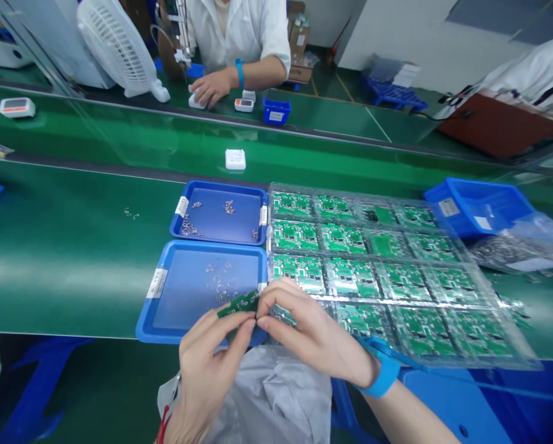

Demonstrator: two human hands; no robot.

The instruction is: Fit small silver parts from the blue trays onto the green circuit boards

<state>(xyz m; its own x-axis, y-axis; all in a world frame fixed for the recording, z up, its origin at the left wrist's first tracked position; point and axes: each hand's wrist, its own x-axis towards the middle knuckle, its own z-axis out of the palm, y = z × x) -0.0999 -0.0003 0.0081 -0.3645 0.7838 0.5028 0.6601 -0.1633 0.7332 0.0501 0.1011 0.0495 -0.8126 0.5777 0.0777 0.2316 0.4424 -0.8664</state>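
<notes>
A small green circuit board [240, 303] is held tilted over the near blue tray, pinched by the thumb and fingers of my left hand [211, 354]. My right hand [299, 320] closes thumb and forefinger at the board's right edge, touching it; whatever tiny part sits between those fingertips is hidden. Beneath and beyond the board, the near blue tray [177, 314] holds scattered small metal pieces [221, 287]. Behind it, a second blue tray [211, 196] carries little heaps of metal parts [189, 227]. To the right lies a clear plastic tray [526, 357] with rows of green boards [343, 239].
Loose metal bits [131, 213] lie on the green bench at left. A blue bin [479, 197] and a bag of metal parts [516, 246] stand at right. Beyond, a white device [235, 159] rests on a green strip; a co-worker's hand [214, 87] works near a fan [119, 49].
</notes>
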